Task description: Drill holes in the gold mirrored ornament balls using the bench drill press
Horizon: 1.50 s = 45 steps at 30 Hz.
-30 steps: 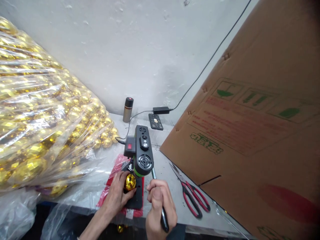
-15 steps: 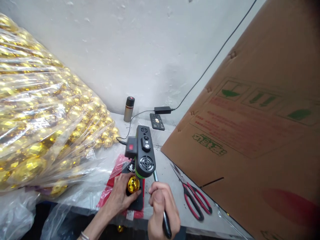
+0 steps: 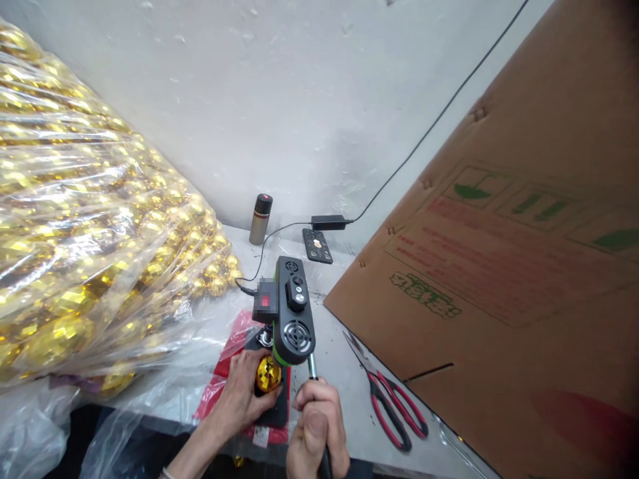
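My left hand (image 3: 247, 389) holds a shiny gold faceted ball (image 3: 268, 374) between thumb and fingers, over the black base plate (image 3: 276, 414) of a small bench press. The black press head (image 3: 294, 313) with two round grilles stands just above the ball and hides part of the mechanism. My right hand (image 3: 319, 426) is wrapped round the black grip of the metal lever (image 3: 312, 366), which comes out of the press's right side. Beneath the base lies a red plastic sheet (image 3: 212, 392).
A big clear bag of gold balls (image 3: 124, 219) fills the left. Red-handled scissors (image 3: 394, 406) lie by a large cardboard box (image 3: 499, 266) on the right. A bottle (image 3: 260, 219), a phone (image 3: 317, 246) and a power adapter (image 3: 329, 222) sit near the wall.
My right hand and the lever grip have shifted slightly left. My left hand stays on the gold ball. The whole view has moved a little.
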{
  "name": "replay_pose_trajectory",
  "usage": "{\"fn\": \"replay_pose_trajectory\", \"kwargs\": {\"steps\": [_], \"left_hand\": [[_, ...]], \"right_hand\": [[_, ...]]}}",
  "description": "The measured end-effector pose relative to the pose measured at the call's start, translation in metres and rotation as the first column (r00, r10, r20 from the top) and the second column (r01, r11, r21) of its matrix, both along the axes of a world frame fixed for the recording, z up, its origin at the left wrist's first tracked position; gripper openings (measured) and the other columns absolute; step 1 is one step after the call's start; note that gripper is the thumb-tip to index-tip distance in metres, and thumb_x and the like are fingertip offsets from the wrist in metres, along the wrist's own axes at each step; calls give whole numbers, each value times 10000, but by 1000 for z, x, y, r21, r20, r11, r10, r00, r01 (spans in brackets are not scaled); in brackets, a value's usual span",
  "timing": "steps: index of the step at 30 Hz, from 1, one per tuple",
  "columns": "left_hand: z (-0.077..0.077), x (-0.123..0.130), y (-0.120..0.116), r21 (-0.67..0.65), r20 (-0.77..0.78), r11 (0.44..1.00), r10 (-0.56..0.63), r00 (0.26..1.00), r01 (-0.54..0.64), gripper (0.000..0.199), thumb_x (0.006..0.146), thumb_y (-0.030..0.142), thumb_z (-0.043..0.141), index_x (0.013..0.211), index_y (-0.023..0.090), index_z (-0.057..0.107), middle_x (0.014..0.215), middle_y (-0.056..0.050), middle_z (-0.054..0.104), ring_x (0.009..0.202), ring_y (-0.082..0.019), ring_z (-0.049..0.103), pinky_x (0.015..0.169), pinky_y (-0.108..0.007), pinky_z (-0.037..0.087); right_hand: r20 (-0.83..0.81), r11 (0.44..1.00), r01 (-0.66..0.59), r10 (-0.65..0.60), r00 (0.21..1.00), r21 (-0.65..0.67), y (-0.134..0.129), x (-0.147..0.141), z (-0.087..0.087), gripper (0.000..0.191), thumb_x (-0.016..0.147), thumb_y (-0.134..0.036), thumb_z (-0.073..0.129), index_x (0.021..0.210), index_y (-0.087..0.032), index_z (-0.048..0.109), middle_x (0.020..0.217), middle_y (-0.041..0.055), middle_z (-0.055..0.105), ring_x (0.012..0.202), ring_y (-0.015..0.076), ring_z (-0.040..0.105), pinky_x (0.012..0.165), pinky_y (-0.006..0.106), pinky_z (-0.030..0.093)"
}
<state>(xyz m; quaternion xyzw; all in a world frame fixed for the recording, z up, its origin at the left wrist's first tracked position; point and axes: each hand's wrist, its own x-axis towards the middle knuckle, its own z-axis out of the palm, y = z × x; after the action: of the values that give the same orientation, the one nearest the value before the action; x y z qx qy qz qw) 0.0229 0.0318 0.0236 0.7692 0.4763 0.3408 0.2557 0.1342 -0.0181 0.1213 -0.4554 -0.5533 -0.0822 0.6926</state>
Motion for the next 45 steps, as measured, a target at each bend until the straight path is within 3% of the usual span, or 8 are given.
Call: {"fn": "replay_pose_trajectory", "kwargs": {"steps": [6, 12, 20, 26, 33, 45], "left_hand": [[2, 0, 0, -11, -16, 1000, -3, 1000, 2, 374, 809, 261, 791, 1158, 221, 664, 997, -60, 711, 925, -291, 662, 839, -417, 545], [1, 0, 0, -29, -6, 1000, 8, 1000, -8, 383, 795, 263, 788, 1154, 214, 664, 1020, -72, 712, 945, -299, 653, 847, -426, 542], [-6, 1, 0, -37, 21, 999, 22, 1000, -21, 392, 787, 266, 791, 1155, 213, 664, 1032, -79, 713, 961, -309, 657, 869, -440, 540], [2, 1, 0, -83, 27, 997, 12, 1000, -9, 372, 785, 275, 792, 1124, 185, 668, 1042, -108, 721, 985, -331, 667, 886, -468, 547], [8, 1, 0, -94, 52, 996, 6, 999, -1, 399, 785, 268, 798, 1160, 199, 682, 1063, -106, 734, 1012, -335, 675, 891, -466, 554], [7, 3, 1, -104, 60, 994, -10, 998, 16, 502, 752, 214, 791, 1242, 200, 682, 1108, -113, 762, 1034, -344, 698, 932, -493, 545]], "right_hand": [[0, 1000, 19, -19, 1000, 4, 1, -3, -1, 344, 1078, -174, 389, 749, -228, 477, 754, -67, 524, 637, 87, 504, 903, 262, 486], [-31, 999, 28, -28, 999, -19, -2, -3, -6, 358, 1084, -213, 410, 735, -232, 487, 712, -58, 547, 617, 110, 514, 858, 301, 491], [-36, 999, 34, -35, 999, -33, -4, -4, -4, 344, 1076, -203, 417, 738, -232, 479, 731, -68, 547, 625, 97, 521, 928, 292, 499], [-44, 999, 27, -29, 999, -42, -4, -4, -4, 346, 1078, -214, 421, 738, -230, 484, 735, -75, 547, 634, 85, 522, 975, 270, 483], [-48, 999, 52, -52, 997, 14, 0, -3, -10, 370, 1073, -243, 452, 704, -240, 474, 669, -60, 548, 580, 114, 507, 888, 321, 502], [-46, 998, 52, -51, 998, 27, 2, -2, -13, 367, 1058, -205, 434, 693, -231, 458, 705, -67, 533, 582, 100, 492, 930, 312, 492]]}}
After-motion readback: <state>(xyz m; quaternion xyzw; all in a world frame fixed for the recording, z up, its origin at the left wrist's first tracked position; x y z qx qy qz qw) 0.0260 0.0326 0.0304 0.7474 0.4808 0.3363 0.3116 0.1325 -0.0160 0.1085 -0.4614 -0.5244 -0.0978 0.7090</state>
